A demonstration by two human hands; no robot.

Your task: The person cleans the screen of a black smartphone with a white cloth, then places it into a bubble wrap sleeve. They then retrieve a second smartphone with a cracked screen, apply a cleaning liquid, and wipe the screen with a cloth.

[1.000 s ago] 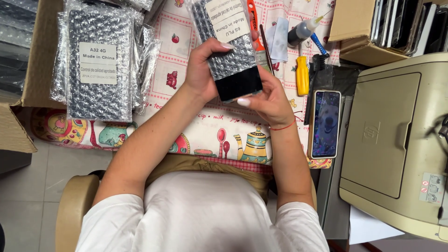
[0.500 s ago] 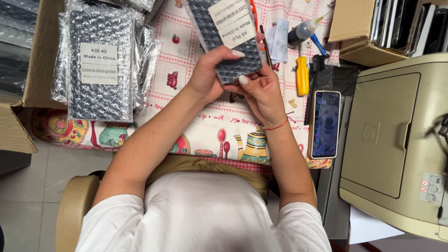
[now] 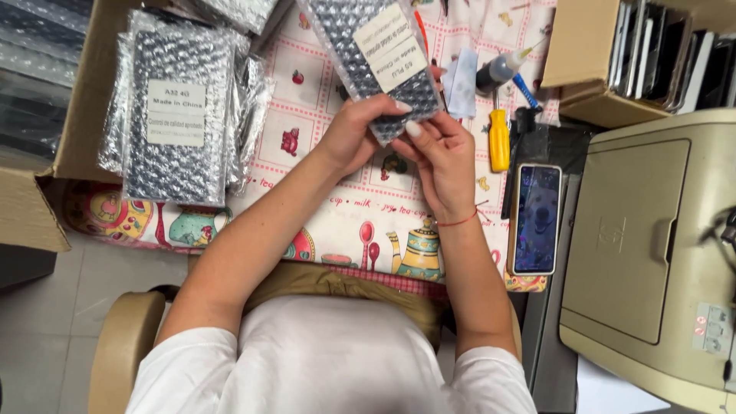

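left hand (image 3: 354, 132): grip closed on lower end of the pouch, fingers wrapped over its near edge, thumb side underneath
right hand (image 3: 438, 153): grip closed on same end of pouch from the right; fingertips (image 3: 414, 129) pressed on the bubble wrap, red thread at the wrist
pouch (image 3: 376, 54): silvery bubble-wrap bag, held in both hands above the surface, tilted, top end runs out of view; two white labels on it
pouch contents: cannot tell, nothing sticks out of the lower end
surface (image 3: 322, 115): covered by cloth with red checks, fruit and teapot prints
stack (image 3: 176, 123): more bubble-wrap bags with a white label on top, lying on a cardboard flap, left of the hands, well apart
phone (image 3: 535, 218): lies flat just right of the right forearm, screen lit
screwdriver (image 3: 499, 138): yellow handle, on the surface between right hand and phone
bottle (image 3: 500, 69): small, pointed nozzle, beyond the screwdriver
printer (image 3: 652, 253): beige, far right, beside the surface
box (image 3: 590, 61): cardboard, top right, flat dark panels standing on edge in it
chair (image 3: 123, 345): tan backrest, bottom left, behind the person
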